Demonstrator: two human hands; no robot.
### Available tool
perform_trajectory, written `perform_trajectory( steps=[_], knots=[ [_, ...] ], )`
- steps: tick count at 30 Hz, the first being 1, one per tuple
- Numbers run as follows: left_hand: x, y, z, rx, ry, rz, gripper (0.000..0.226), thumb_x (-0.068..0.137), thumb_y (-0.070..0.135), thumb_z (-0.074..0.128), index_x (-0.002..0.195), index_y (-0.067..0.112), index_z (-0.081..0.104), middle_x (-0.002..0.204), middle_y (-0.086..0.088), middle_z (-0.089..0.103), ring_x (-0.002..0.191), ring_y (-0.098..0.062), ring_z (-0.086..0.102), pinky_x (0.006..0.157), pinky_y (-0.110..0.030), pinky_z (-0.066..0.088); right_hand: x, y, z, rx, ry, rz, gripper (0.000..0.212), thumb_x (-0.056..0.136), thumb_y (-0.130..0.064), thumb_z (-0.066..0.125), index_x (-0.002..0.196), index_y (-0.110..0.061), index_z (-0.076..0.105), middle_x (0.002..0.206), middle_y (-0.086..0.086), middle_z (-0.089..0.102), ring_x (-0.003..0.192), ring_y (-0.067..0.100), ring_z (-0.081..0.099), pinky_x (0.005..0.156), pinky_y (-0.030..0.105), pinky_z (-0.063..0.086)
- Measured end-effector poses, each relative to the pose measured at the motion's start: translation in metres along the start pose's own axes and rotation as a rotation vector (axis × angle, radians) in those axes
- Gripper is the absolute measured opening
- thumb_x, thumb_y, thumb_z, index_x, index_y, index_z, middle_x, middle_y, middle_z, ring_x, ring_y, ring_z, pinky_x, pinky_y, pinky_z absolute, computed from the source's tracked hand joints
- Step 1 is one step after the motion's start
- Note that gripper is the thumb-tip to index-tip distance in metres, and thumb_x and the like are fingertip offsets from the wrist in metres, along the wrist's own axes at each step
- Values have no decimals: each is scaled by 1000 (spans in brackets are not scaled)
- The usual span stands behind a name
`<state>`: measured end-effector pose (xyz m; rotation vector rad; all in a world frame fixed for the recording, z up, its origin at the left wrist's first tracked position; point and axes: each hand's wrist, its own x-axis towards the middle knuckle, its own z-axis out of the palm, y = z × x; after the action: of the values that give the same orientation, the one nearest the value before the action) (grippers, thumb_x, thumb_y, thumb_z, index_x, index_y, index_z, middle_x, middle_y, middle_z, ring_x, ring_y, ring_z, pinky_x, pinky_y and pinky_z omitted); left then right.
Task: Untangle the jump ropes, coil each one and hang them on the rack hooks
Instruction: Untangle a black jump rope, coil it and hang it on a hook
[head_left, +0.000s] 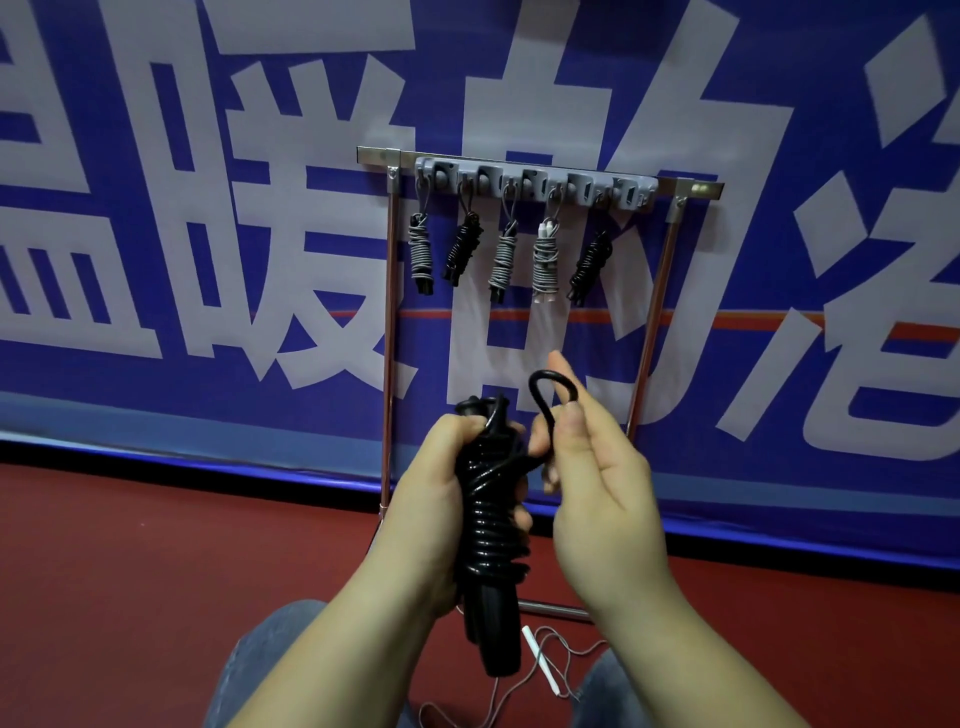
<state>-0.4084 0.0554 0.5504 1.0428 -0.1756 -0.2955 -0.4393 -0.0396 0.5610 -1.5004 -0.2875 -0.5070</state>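
Black jump rope (491, 525): coiled, hanging loop being formed.
Left hand (441, 499) grips bundle; right hand (597, 467) pinches loop (550, 387); next, spare hook (631, 193), 12 o'clock.

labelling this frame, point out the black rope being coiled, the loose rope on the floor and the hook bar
black jump rope (491, 525), head view, on the wound coils between the hands
loose rope (540, 662), head view, on its white handle
hook bar (535, 182), head view, middle of the grey strip

- A sports hall or gym is showing: dark red sports flooring (130, 571) is running under a big blue banner (156, 389).
- Coiled jump ropes (501, 260) are hanging on a metal rack (389, 322).
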Motion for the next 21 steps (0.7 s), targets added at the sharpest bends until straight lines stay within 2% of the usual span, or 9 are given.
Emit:
perform_trajectory(
  steps=[2, 5, 8, 11, 13, 15, 17, 19, 21],
  knots=[
    [0, 1, 0, 5, -1, 8, 33, 85, 34, 39, 75, 10, 59, 72, -13, 49, 41, -18, 44, 42, -20, 35, 0, -7, 1, 31, -42, 29, 37, 83, -39, 35, 116, -38, 51, 66, -8, 44, 48, -4, 41, 46, 8, 40],
    [-1, 2, -1, 9, 39, 1, 39, 86, 34, 39, 64, 11, 62, 59, -9, 48, 39, -17, 44, 41, -20, 36, 3, -9, -2, -40, -105, 19, 22, 88, -29, 44, 101, -31, 62, 84, 3, 59, 51, -4, 46, 49, 8, 42],
    [-3, 5, -1, -7, 45, -19, 41, 85, 37, 40, 62, 10, 60, 53, -8, 45, 36, -17, 43, 39, -19, 36, 5, -5, -6, -126, -64, -60, 25, 82, -28, 56, 105, -31, 65, 89, 18, 62, 68, 8, 61, 62, 12, 48],
    [-5, 7, -2, -21, 32, -28, 36, 83, 39, 41, 68, 9, 54, 56, -8, 45, 36, -17, 43, 40, -19, 36, 6, 1, -9, -214, 22, -157, 29, 76, -34, 60, 103, -30, 68, 82, 14, 64, 77, 22, 61, 72, 21, 48],
    [-6, 8, -2, -13, 16, -22, 31, 76, 39, 45, 70, 9, 52, 57, -8, 45, 37, -17, 44, 40, -19, 36, 7, 3, -10, -235, 62, -194, 27, 75, -33, 62, 100, -29, 69, 76, 5, 64, 73, 17, 60, 67, 17, 48],
    [-7, 7, -1, 2, 1, 3, 32, 77, 38, 45, 69, 8, 52, 56, -8, 45, 37, -18, 44, 39, -20, 37, 7, 3, -10, -262, 83, -223, 26, 75, -33, 62, 99, -28, 70, 74, 1, 63, 69, 12, 59, 64, 14, 47],
    [-9, 7, 1, 17, -20, 20, 32, 76, 37, 45, 66, 8, 53, 53, -9, 45, 37, -18, 44, 38, -20, 37, 7, 2, -10, -274, 86, -245, 25, 76, -31, 63, 99, -26, 71, 72, 1, 63, 68, 11, 59, 63, 15, 47],
    [-10, 7, 3, 30, -46, 34, 35, 65, 41, 47, 66, 7, 56, 51, -10, 46, 37, -19, 44, 39, -22, 36, 6, 2, -9, -271, 78, -284, 20, 79, -28, 67, 98, -25, 71, 75, 1, 64, 69, 13, 60, 64, 18, 50],
    [-11, 7, 3, 27, -62, 47, 39, 62, 43, 48, 69, 6, 58, 52, -11, 47, 38, -19, 46, 39, -23, 37, 6, 1, -7, -268, 78, -330, 19, 79, -24, 68, 98, -23, 71, 77, 3, 63, 69, 11, 59, 62, 15, 48]
  ],
)
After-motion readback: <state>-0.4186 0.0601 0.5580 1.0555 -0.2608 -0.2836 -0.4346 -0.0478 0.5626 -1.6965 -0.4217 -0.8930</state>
